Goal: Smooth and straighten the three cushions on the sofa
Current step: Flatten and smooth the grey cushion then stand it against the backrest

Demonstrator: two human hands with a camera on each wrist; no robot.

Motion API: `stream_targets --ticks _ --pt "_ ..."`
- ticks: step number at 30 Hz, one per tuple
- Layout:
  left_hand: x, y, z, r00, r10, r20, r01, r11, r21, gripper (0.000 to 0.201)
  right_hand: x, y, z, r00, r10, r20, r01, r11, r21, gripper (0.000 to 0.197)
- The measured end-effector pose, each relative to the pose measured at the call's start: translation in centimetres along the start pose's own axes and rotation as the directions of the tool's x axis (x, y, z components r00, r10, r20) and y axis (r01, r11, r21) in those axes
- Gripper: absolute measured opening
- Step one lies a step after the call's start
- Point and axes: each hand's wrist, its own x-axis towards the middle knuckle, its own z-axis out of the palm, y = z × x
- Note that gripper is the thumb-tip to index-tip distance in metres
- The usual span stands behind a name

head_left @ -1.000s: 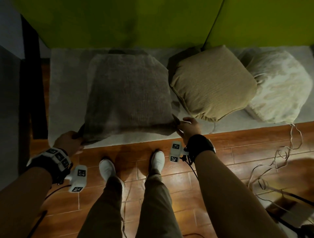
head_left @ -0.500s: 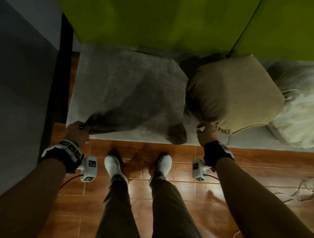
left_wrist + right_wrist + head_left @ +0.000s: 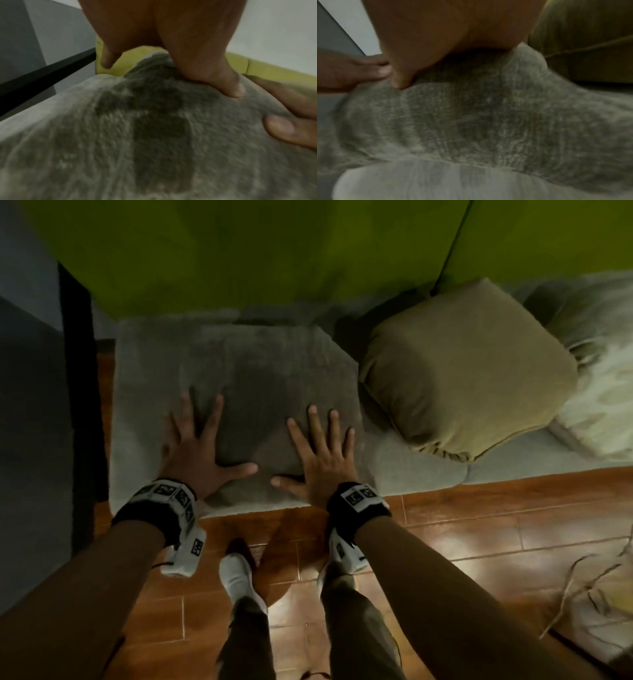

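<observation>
Both hands have let go of the grey cushion's near corners and now lie flat on top of it! The left hand (image 3: 191, 453) is spread wide, fingers straight, palm on the near-left part of the grey cushion (image 3: 267, 392); the right hand (image 3: 322, 453) is spread the same way on its near-right part, gripping nothing. In the wrist views the fingertips (image 3: 233, 90) sink a little into the fuzzy cover.

The grey cushion lies flat on the left end of the sofa seat (image 3: 411, 470), running away from the hands toward the green backrest (image 3: 274, 251). So the untouched fabric lies on the far side, and a push away from the body looks like the stroke to come. Just right of it, the tan cushion (image 3: 469, 371) sits turned corner-on, nearer the right hand. Beyond that, at the right edge, the cream cushion (image 3: 603, 392) waits, partly cut off.
</observation>
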Motion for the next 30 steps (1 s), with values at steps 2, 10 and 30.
stream_targets --ticks 2,10,30 --pt "1.4 -0.9 2.3 0.997 0.010 0.070 -0.013 0.999 0.032 0.132 0.1 1.2 2.5 0.999 0.033 0.042 -0.033 0.999 -0.004 0.111" --pt "6.1 -4.9 7.1 0.994 0.100 0.036 -0.102 0.992 0.074 0.128 1.7 1.0 6.8 0.992 0.122 0.019 -0.122 0.992 -0.007 0.105" --pt "0.2 -3.3 1.5 0.812 0.541 -0.217 -0.507 0.839 0.196 0.115 -9.4 4.0 5.4 0.585 0.733 0.347 -0.295 -0.206 0.933 0.034"
